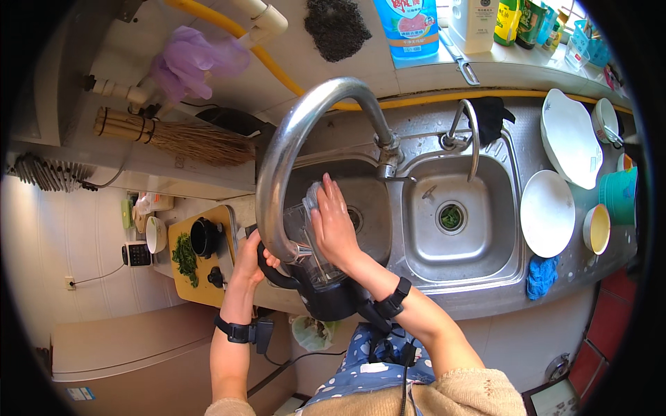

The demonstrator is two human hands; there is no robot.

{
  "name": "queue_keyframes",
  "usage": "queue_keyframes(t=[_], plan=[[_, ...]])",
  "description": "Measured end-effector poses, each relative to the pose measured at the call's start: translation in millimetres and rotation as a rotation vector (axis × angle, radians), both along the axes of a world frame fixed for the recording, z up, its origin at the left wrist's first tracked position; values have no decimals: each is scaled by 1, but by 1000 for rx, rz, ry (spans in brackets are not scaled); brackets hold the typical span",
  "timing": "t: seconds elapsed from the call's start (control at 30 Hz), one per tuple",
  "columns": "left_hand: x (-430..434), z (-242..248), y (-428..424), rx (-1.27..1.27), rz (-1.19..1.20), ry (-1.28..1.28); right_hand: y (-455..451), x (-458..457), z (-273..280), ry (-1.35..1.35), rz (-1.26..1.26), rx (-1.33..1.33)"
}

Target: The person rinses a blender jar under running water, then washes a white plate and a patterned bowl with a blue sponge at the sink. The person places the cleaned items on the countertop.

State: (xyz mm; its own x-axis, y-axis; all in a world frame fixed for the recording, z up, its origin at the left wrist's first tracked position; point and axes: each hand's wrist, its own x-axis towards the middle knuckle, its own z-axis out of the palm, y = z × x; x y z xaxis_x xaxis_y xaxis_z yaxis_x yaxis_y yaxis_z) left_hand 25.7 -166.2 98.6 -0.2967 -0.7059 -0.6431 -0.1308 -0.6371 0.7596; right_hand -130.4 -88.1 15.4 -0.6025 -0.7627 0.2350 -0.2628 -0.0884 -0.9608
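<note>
My left hand grips the black handle of a clear blender jug. The jug lies tilted over the left sink basin, its black base towards me. Against the jug's far end, my right hand is laid nearly flat, fingers pointing away from me. Under its fingers a crumpled grey scrubbing pad shows, partly hidden. A big curved steel faucet arches over the jug, with its spout end just above the jug's side.
Green scraps sit in the right basin's drain. White dishes, a yellow-lined bowl and a blue cloth lie on the right counter. Leftward, a yellow cutting board holds chopped greens and a black container.
</note>
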Motion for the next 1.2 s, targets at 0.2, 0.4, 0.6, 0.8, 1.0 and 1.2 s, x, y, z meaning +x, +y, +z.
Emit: queue_keyframes(t=[0.2,0.4,0.6,0.8,1.0,1.2], plan=[[6,-5,-4,0,-32,40,45,32,12,459,392,-91],[10,-3,1,-45,-51,14,-6,13,-15,25,-64,22],[25,-2,6,-24,43,-7,29,19,-81,-1077,271,286],[44,-2,9,-49,-22,-22,0,5,-109,-1707,923,401],[54,-4,19,-87,-71,-22,-53,-12,-90,-1742,1046,118],[29,-4,15,-175,-76,2,-13,-31,-101,-1618,563,360]])
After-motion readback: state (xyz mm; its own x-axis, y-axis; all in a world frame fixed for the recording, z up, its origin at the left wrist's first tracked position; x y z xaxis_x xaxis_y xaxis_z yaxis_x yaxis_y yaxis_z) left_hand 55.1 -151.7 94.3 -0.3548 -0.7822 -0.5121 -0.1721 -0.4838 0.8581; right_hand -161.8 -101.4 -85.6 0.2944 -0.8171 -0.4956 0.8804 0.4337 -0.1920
